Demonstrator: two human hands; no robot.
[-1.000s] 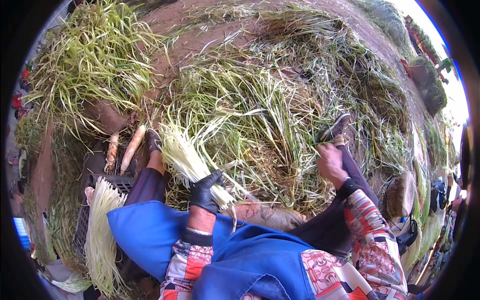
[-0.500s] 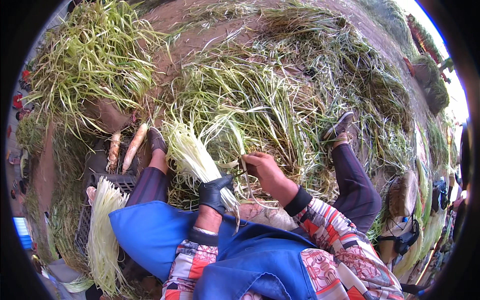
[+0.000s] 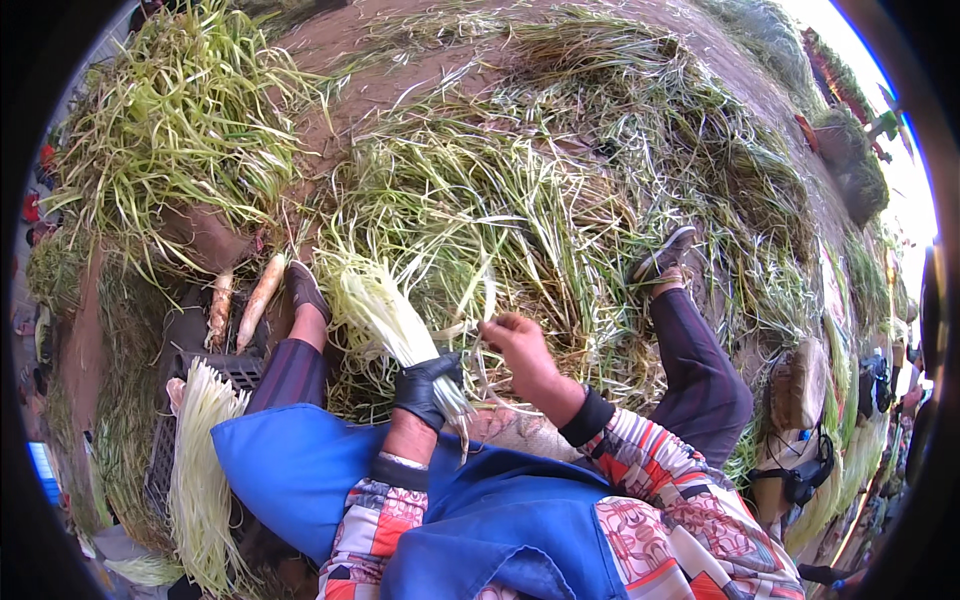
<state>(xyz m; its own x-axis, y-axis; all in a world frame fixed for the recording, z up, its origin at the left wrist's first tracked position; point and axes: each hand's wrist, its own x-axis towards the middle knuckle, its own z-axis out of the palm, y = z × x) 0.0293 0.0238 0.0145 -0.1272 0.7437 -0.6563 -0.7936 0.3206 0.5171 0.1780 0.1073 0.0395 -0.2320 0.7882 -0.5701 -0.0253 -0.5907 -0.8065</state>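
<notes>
My left hand (image 3: pixel 428 388), in a black glove, is closed round the lower part of a bunch of pale green-white stalks (image 3: pixel 385 310). Their loose leafy tops fan out away from me, and their thin pale ends stick out below the glove. Just right of the bunch is my bare right hand (image 3: pixel 522 352), its fingers curled in beside some loose pale leaf strips (image 3: pixel 487 290). What those fingers hold, if anything, cannot be made out.
Cut green leaves (image 3: pixel 500 190) lie heaped between my feet. A taller leaf pile (image 3: pixel 180 120) stands far left, near two long whitish, brown-stained roots or stalk bundles (image 3: pixel 262 300). Another pale stalk bunch (image 3: pixel 205 460) rests on a dark plastic crate (image 3: pixel 240 370) by my left leg.
My right hand has drawn slightly lower, and its fingers have curled in more. The long pale strip it pinched no longer stands straight up from the fingers. The left hand keeps its hold.
</notes>
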